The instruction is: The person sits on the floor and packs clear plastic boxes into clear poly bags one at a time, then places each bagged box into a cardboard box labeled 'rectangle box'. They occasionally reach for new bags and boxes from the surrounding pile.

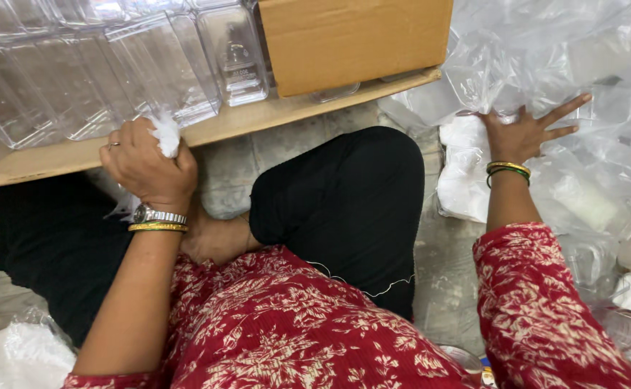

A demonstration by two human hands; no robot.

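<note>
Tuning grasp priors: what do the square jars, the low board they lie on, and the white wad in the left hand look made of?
Square jars: clear, glossy rigid plastic by the look; see-through walls with sharp highlights.
Low board: pale wood or plywood, matte; the edge hints at grain.
White wad in the left hand: soft, crumpled cloth or tissue; cannot tell which.

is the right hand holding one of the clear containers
No, the right hand lies flat with fingers spread on a pile of clear plastic bags, gripping nothing.
</note>
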